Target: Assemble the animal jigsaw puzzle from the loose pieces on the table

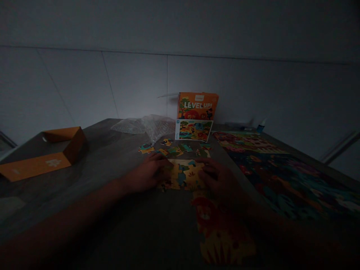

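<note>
The scene is very dark. A partly joined patch of jigsaw puzzle (184,174) lies on the grey table (118,157). My left hand (147,173) rests on the patch's left edge with its fingers curled down onto the pieces. My right hand (218,180) presses on the patch's right edge, fingers bent. Whether either hand grips a single piece is too dark to make out. A joined strip with a lion picture (219,228) runs from the patch toward me. Several loose pieces (177,150) lie just beyond the hands.
An orange puzzle box (197,116) stands upright against the wall. A crumpled clear plastic bag (146,125) lies to its left. An orange box lid (45,152) sits at far left. A large finished puzzle (281,176) covers the table's right side.
</note>
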Tool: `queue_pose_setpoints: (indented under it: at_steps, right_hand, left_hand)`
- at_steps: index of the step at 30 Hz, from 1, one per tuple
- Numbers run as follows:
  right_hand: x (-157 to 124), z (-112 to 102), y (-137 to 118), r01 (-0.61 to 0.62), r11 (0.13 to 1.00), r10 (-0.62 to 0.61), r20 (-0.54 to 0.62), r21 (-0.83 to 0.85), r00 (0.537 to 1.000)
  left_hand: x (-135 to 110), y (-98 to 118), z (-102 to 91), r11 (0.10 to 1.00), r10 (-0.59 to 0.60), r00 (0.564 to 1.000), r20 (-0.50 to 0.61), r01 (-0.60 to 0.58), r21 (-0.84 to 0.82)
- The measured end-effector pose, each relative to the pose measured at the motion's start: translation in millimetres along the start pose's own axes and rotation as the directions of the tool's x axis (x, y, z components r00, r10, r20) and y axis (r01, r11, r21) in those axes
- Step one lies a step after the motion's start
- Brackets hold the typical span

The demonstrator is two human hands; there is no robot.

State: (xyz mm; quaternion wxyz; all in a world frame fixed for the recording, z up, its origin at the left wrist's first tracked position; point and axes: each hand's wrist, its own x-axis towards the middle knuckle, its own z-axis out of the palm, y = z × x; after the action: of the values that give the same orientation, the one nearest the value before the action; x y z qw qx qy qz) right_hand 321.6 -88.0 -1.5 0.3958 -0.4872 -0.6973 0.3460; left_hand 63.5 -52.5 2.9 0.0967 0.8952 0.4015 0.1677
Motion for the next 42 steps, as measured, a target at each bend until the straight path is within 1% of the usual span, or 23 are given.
queue_pose_setpoints:
  at_steps: [4,5,6,7,11,14,16,20,24,26,31,37,39,42]
  right_hand:
    - [-1.6,2.1,2.5,0.004,0.997,-0.007,0.039,0.074,0.999]
    - [-2.0,2.6,3.0,0.015,0.997,-0.018,0.039,0.079,0.999]
    - [-2.5,3.0,3.1,0.032,0.997,-0.035,0.043,0.076,0.998]
    - [-3.0,3.1,2.8,0.055,0.996,-0.058,0.055,0.064,0.997]
    - [-5.3,1.3,-1.1,0.175,0.983,-0.169,0.121,-0.045,0.978]
    - [-6.0,-0.4,-3.5,0.228,0.964,-0.21,0.131,-0.134,0.969]
    - [-5.7,-0.9,-3.6,0.235,0.959,-0.216,0.133,-0.157,0.967]
    - [-4.6,-0.5,-2.4,0.209,0.957,-0.188,0.117,-0.2,0.975]
    - [-4.7,-0.8,-1.2,0.191,0.959,-0.164,0.14,-0.209,0.976]
    - [-5.0,-1.4,-0.3,0.199,0.957,-0.172,0.138,-0.214,0.975]
    - [-4.3,-2.5,2.0,0.224,0.948,-0.189,0.168,-0.226,0.968]
    - [-7.6,-4.0,4.1,0.32,0.916,-0.259,0.254,-0.242,0.932]
    - [-9.3,-4.3,4.6,0.331,0.91,-0.262,0.271,-0.249,0.926]
    - [-10.1,-4.6,3.5,0.332,0.906,-0.257,0.282,-0.262,0.924]
  left_hand:
    - [-1.2,6.4,-0.8,1.0,-0.003,0.99,-0.143,-0.001,-0.029]
    - [-2.2,10.2,-1.5,0.999,0.005,0.987,-0.162,-0.013,-0.05]
    - [-3.3,14.5,-2.1,0.997,0.012,0.987,-0.158,-0.025,-0.079]
    - [-4.5,18.9,-2.2,0.993,0.018,0.99,-0.14,-0.034,-0.112]
    - [-8.4,32.3,1.1,0.973,0.061,0.998,-0.002,-0.06,-0.223]
    - [-9.2,34.8,2.9,0.959,0.081,0.996,0.03,-0.069,-0.273]
    - [-8.8,34.4,2.1,0.954,0.078,0.996,0.035,-0.065,-0.294]
    - [-7.3,35.0,-2.0,0.952,0.076,0.996,0.054,-0.056,-0.301]
    - [-6.5,36.8,-3.7,0.963,0.023,0.996,0.084,0.0,-0.269]
    - [-6.6,36.5,-3.4,0.963,0.004,0.996,0.094,0.021,-0.269]
    - [-7.0,33.8,-3.5,0.932,0.007,0.997,0.083,0.024,-0.361]
    - [-8.4,36.4,-5.1,0.874,0.003,0.98,0.197,0.093,-0.476]
    - [-9.1,37.4,-4.7,0.88,0.009,0.977,0.211,0.092,-0.466]
    - [-9.5,37.7,-4.8,0.926,0.038,0.978,0.206,0.043,-0.375]
